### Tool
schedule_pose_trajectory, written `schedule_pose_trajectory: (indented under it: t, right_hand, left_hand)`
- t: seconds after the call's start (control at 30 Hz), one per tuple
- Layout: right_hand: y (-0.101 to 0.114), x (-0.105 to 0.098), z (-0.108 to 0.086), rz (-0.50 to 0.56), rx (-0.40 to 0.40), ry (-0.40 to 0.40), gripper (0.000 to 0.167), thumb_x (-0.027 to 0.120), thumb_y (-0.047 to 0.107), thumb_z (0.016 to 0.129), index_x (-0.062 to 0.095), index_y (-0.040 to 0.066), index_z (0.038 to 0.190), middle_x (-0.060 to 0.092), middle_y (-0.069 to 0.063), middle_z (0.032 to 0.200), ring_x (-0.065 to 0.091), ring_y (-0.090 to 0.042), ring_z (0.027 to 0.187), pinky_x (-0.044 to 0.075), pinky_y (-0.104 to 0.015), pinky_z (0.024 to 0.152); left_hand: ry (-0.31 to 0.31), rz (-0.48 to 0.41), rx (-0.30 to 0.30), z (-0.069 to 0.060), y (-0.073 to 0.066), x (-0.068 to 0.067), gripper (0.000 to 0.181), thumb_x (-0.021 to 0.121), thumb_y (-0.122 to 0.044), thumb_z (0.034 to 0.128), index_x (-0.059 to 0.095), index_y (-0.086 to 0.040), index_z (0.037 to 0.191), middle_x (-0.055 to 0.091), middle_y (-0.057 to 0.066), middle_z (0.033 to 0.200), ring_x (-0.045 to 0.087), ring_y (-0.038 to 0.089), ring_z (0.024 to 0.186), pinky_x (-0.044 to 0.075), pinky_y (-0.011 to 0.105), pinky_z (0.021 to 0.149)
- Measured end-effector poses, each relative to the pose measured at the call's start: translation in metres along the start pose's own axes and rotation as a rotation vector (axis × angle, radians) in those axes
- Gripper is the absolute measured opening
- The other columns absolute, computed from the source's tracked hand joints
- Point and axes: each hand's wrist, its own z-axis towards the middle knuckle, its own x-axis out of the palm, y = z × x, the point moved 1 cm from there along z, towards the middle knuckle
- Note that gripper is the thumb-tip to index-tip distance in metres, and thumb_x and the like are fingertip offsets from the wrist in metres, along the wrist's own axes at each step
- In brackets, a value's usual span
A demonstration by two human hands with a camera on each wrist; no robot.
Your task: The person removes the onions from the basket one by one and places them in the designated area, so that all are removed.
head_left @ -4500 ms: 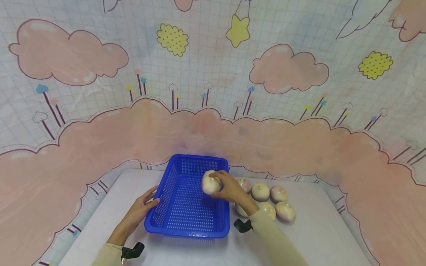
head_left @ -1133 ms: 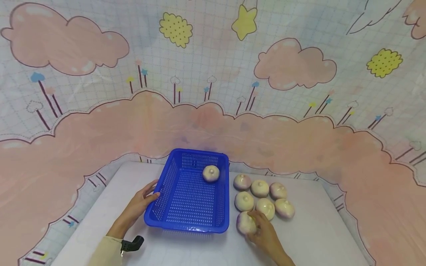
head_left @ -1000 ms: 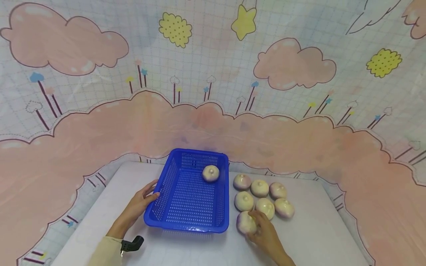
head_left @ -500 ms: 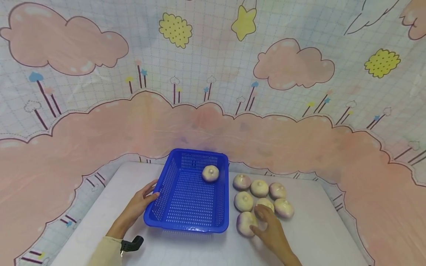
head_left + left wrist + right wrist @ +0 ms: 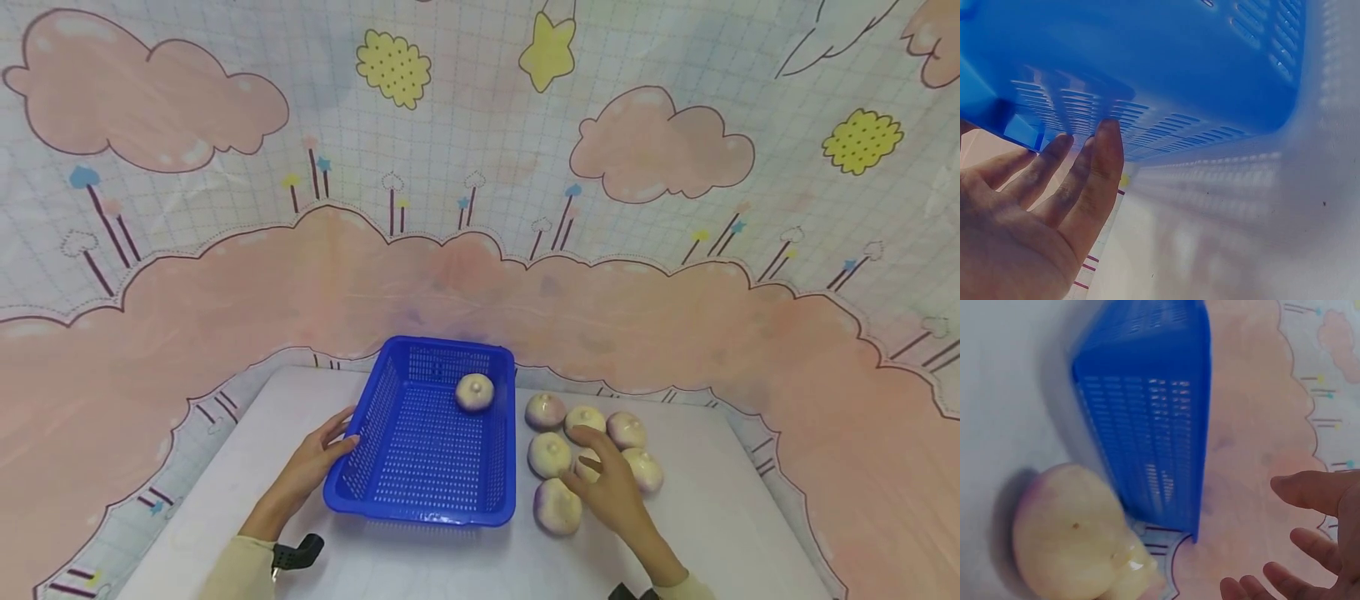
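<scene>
A blue perforated plastic basket [image 5: 431,446] stands on the table, with one cream-and-purple turnip-like bulb [image 5: 475,392] in its back right corner. My left hand [image 5: 311,467] rests at the basket's left side, thumb at the rim; in the left wrist view its nearly straight fingers [image 5: 1100,162] reach to the outer wall. Over the group of similar bulbs to the right hovers my right hand [image 5: 611,487], fingers spread and holding nothing. Partly covered by it is a middle bulb [image 5: 587,465]. The front bulb [image 5: 557,507] lies just left of its thumb.
Other bulbs in the group include a back left one [image 5: 545,411] close to the basket's right wall and a right one [image 5: 642,469]. The white table [image 5: 720,500] ends at a patterned cloth backdrop [image 5: 637,333] behind the basket.
My right hand put a bulb in the basket, later had its fingers around the front bulb, then let go and moved up and slightly right. The left hand stays at the basket.
</scene>
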Motion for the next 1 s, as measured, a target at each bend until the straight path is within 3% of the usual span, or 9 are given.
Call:
schedule_pose_trajectory:
  t: [0.17,0.4,0.6,0.83,1.0]
  right_hand:
    - [0.012,0.005,0.013,0.054,0.027,0.031,0.059,0.078,0.004,0.079,0.055,0.008,0.134,0.056,-0.013,0.136,0.056,-0.038,0.123,0.058,-0.036,0.092]
    - [0.029,0.020,0.031,0.106,-0.031,0.053,0.061,0.077,0.002,0.080,0.053,0.006,0.136,0.051,-0.018,0.143,0.057,-0.039,0.123,0.058,-0.040,0.092]
    - [0.044,0.039,0.053,0.130,-0.022,0.089,0.061,0.079,0.007,0.080,0.054,0.012,0.135,0.051,-0.017,0.141,0.058,-0.043,0.123,0.057,-0.047,0.092]
    - [0.058,0.055,0.075,0.102,0.028,0.125,0.062,0.079,0.012,0.080,0.053,0.014,0.136,0.050,-0.014,0.145,0.056,-0.041,0.127,0.058,-0.044,0.091]
    - [0.071,0.061,0.094,0.103,0.133,0.172,0.066,0.077,0.015,0.081,0.049,0.013,0.141,0.048,-0.016,0.147,0.053,-0.042,0.129,0.057,-0.047,0.093]
  left_hand:
    - [-0.003,0.005,0.000,0.000,0.000,0.001,0.072,0.056,-0.040,0.0988,0.020,-0.019,0.158,0.022,0.024,0.161,0.024,0.050,0.145,0.031,0.063,0.112]
    - [-0.005,0.008,-0.011,-0.001,0.002,0.003,0.072,0.056,-0.040,0.0987,0.020,-0.020,0.158,0.020,0.025,0.161,0.023,0.051,0.146,0.030,0.064,0.112]
    - [0.001,0.008,-0.001,-0.001,0.002,0.002,0.072,0.055,-0.038,0.0992,0.019,-0.019,0.158,0.019,0.026,0.161,0.023,0.052,0.145,0.031,0.064,0.112]
    - [0.001,-0.008,-0.012,0.002,0.004,0.001,0.072,0.056,-0.039,0.0985,0.020,-0.020,0.158,0.019,0.025,0.162,0.023,0.051,0.145,0.031,0.064,0.112]
    - [-0.006,-0.010,-0.010,0.003,0.004,-0.001,0.072,0.056,-0.039,0.0984,0.020,-0.021,0.158,0.020,0.024,0.162,0.026,0.051,0.145,0.032,0.064,0.112]
